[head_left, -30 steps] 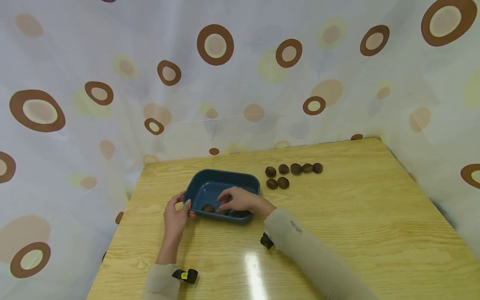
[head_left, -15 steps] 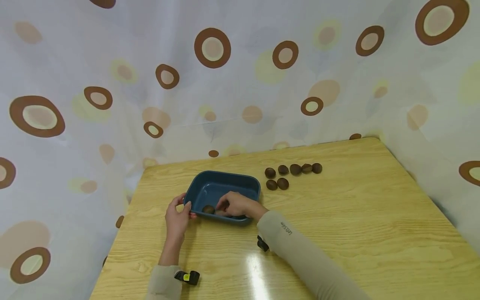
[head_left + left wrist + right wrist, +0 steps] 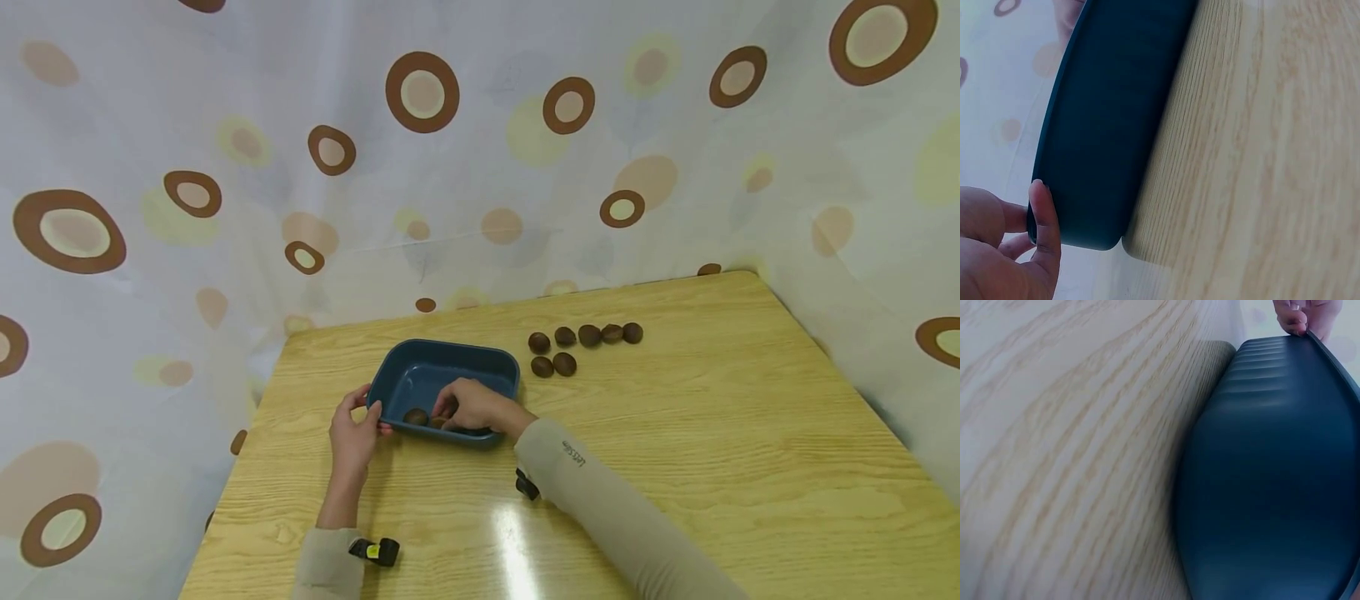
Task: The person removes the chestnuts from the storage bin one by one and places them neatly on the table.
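On the table stands a dark blue rectangular basin [image 3: 420, 348], its near side close to the person. My left hand [image 3: 354, 437] grips its left near corner, thumb over the rim and fingers outside; the left wrist view shows this thumb [image 3: 1046, 215] against the wall. My right hand [image 3: 474, 404] reaches down into the basin, its fingers curled at a brown chestnut [image 3: 438, 422] near the front wall. Another chestnut [image 3: 416, 417] lies just left of it. In the right wrist view the basin's outer wall [image 3: 1260, 462] hides the right fingers.
Several more chestnuts [image 3: 589, 336] lie on the wooden table [image 3: 712, 417] right of the basin, in a back row with a front pair [image 3: 564, 364]. A patterned curtain [image 3: 480, 167] rises behind the table's far edge.
My right hand has lowered further into the basin, its fingers closing in by the chestnut. My left hand keeps its grip on the corner; the chestnuts on the table stay put.
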`<action>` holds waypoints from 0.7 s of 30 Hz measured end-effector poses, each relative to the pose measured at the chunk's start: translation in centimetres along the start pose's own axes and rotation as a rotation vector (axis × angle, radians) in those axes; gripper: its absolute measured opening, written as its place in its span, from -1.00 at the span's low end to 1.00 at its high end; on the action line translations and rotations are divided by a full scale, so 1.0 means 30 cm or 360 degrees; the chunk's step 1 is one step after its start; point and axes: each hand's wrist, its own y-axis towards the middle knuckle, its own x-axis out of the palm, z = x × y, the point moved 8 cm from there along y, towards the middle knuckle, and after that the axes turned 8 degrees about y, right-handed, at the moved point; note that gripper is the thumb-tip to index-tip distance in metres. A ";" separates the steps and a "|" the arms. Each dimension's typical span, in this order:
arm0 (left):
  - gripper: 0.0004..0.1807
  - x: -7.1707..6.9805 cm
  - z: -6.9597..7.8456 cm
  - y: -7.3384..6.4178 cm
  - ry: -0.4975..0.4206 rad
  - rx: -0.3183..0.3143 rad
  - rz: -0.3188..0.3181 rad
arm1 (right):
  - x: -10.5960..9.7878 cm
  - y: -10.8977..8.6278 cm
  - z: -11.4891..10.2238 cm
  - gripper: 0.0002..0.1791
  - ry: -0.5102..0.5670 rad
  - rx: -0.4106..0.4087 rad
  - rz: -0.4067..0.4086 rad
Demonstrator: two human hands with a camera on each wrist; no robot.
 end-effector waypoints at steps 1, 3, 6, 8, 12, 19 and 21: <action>-0.46 0.000 0.001 -0.001 0.0000 0.0002 0.0000 | -0.002 -0.001 0.000 -0.84 0.0006 -0.0002 0.0008; -0.47 0.000 0.002 -0.001 -0.0001 0.0003 0.0004 | -0.006 -0.001 -0.002 -0.84 0.0012 -0.0011 0.0026; -0.47 -0.001 0.004 -0.002 -0.0004 0.0003 0.0010 | -0.011 0.000 -0.003 -0.85 0.0042 -0.0032 0.0058; -0.47 0.000 0.005 -0.003 -0.0007 0.0002 0.0014 | -0.018 -0.001 -0.006 -0.85 0.0072 -0.0057 0.0083; -0.46 -0.003 0.008 -0.005 -0.0021 0.0006 0.0025 | -0.036 -0.008 -0.019 -0.82 0.0166 -0.0106 0.0139; -0.48 -0.002 0.008 -0.007 -0.0025 0.0012 0.0032 | -0.078 -0.025 -0.037 -0.77 0.0370 -0.0146 0.0191; -0.48 -0.004 0.008 -0.006 -0.0023 0.0016 0.0037 | -0.088 -0.029 -0.040 -0.76 0.0430 -0.0142 0.0183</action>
